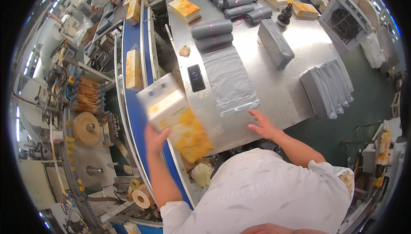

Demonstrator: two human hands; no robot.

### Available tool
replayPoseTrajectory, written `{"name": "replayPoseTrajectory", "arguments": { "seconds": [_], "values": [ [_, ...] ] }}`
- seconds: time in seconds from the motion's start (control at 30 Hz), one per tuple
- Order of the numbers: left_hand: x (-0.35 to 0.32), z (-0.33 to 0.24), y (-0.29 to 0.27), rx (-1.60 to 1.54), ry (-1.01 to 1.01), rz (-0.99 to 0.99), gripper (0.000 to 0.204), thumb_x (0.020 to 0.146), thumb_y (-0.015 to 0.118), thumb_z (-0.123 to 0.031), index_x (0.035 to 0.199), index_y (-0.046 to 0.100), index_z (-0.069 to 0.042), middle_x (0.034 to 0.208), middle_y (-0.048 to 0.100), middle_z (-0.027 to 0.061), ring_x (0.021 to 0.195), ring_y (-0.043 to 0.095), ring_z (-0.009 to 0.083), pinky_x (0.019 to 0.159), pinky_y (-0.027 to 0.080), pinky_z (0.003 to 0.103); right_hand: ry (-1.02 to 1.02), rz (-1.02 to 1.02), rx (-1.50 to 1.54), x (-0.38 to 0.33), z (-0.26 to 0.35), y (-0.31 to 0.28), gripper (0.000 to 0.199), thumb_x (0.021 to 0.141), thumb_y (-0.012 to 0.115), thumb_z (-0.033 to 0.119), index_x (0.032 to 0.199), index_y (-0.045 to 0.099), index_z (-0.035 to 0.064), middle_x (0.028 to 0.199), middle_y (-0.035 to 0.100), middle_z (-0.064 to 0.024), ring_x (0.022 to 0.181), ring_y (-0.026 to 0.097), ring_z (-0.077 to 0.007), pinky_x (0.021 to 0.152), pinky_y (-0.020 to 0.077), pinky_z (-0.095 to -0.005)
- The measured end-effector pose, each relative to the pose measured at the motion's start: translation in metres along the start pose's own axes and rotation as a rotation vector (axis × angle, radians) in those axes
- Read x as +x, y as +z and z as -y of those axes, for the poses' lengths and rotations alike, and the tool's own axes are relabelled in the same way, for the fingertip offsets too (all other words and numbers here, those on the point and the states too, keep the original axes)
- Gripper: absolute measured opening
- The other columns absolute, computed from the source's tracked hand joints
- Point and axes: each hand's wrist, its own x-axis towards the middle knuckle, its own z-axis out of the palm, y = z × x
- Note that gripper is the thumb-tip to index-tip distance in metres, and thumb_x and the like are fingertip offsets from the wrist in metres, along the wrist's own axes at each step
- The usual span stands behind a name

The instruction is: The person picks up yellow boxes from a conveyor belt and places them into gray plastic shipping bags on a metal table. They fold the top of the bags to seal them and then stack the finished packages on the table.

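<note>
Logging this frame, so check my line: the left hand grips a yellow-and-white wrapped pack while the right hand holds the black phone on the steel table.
Wrong about the right hand: in the head view it rests open on the steel table, apart from the black phone. The left hand does grip the yellow-and-white wrapped pack.

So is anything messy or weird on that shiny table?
A crumpled brownish scrap lies alone on the metal table beside the rolled grey bags. More crumpled wrapping sits low by the conveyor. Otherwise things look orderly.
</note>
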Motion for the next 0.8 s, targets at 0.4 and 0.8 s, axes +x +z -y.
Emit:
{"name": "replayPoseTrajectory", "arguments": {
  "seconds": [0.4,0.8],
  "values": [
    [0.086,0.167,0.287,0.109,-0.147,-0.023,0.086,0.089,0.081,-0.017,0.159,0.036,0.001,0.130,0.061,0.0194,0.119,0.061,0.0291,0.108,0.047,0.042,0.252,0.098,0.032,0.028,-0.029,-0.032,0.058,0.092,0.074,0.017,0.146,0.056,0.0071,0.141,0.065,-0.0161,0.127,0.064,-0.0341,0.106,0.0513,-0.0419],
    [0.099,0.067,0.302,0.866,0.123,0.484,0.053,0.082,0.085,-0.027,0.131,0.071,-0.012,0.133,0.057,0.0213,0.120,0.058,0.0355,0.108,0.048,0.045,-0.174,0.062,-0.638,0.107,-0.051,-0.071,0.072,0.088,0.060,0.010,0.158,0.045,0.0131,0.167,0.039,-0.0028,0.153,0.029,-0.0376,0.123,0.0266,-0.0540]
  ]
}}
